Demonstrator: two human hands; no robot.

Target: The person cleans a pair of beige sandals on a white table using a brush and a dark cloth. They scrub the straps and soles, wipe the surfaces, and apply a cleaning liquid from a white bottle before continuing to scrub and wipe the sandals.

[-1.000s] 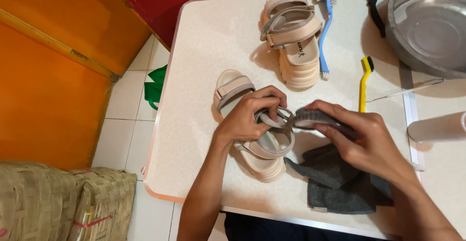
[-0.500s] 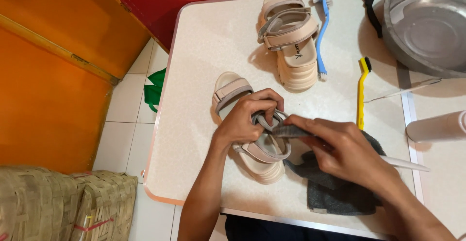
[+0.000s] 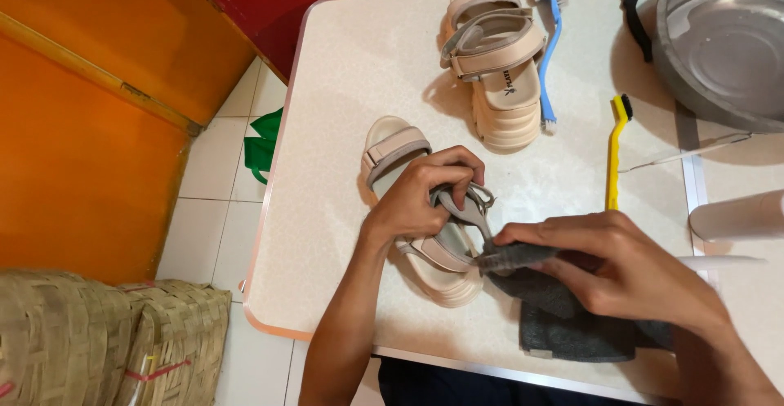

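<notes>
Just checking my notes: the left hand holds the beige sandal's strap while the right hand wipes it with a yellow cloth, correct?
Not quite. In the head view the cloth is dark grey, not yellow; the rest is right: the left hand holds the beige sandal by its strap while the right hand wipes.

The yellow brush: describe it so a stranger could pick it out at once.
Start at the white table and find the big metal bowl at its far right corner. Just left of the bowl lies the yellow brush, pointing toward the right hand. It is slim, with a dark bristle head, unlike the blue brush beside the beige sandal.
</notes>
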